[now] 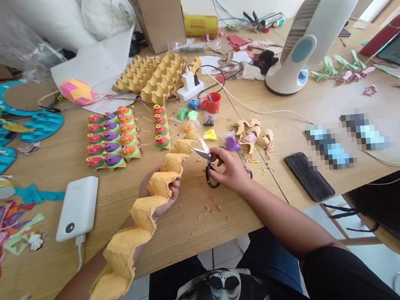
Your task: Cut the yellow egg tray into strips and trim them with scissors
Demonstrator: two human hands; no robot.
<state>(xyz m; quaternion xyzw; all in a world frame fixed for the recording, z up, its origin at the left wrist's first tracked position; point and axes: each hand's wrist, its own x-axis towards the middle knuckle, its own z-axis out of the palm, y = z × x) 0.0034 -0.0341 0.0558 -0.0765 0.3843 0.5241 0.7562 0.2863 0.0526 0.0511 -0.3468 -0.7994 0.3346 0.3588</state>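
My left hand [167,196] grips a long yellow egg carton strip [144,214] from below, its wavy length running from near my left forearm up to the middle of the table. Black-handled scissors [208,165] are in my right hand [229,170], fingers through the loops. Their blades stand apart beside the strip's far end. Cut carton pieces [254,134] and crumbs lie right of that hand. Beyond the strip, rows of small painted carton figures [111,138] stand at left, with another painted row [161,127] near the middle.
At the back lie yellow egg trays [150,75], a white power strip [191,93] and a red cup [213,102]. A white fan [303,49] stands right, a phone [308,176] nearer. The power bank [78,206] lies left, near coloured paper scraps [9,234].
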